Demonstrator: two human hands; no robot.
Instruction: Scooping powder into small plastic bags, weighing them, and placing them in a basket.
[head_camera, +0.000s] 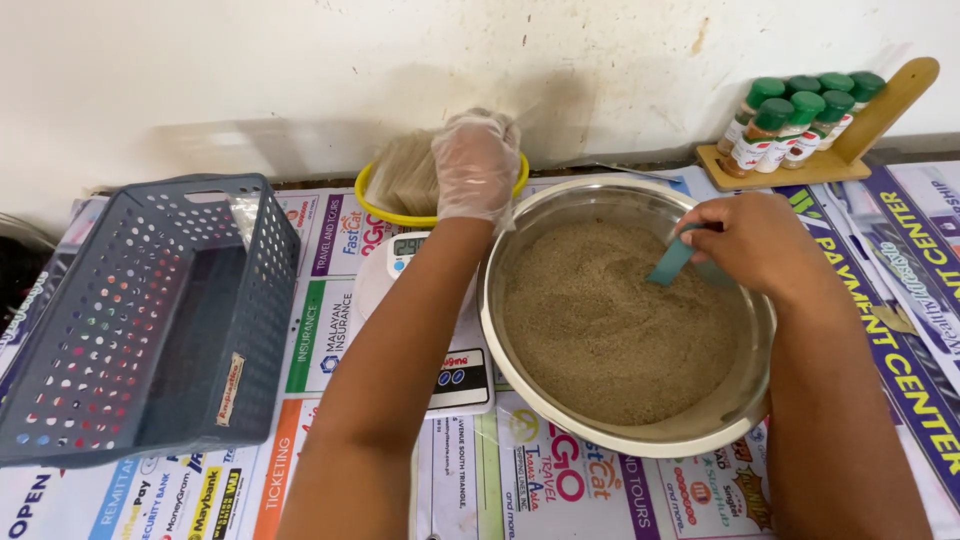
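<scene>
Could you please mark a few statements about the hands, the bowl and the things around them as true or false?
1. The left hand wears a clear glove. True.
2. The right hand holds a teal scoop in the metal bowl. True.
3. The metal bowl is filled with water. False: it holds a brownish grainy powder.
4. The blue basket stands to the right of the bowl. False: it is at the left.
5. Green-capped bottles sit on a wooden rack by the wall. True.
</scene>
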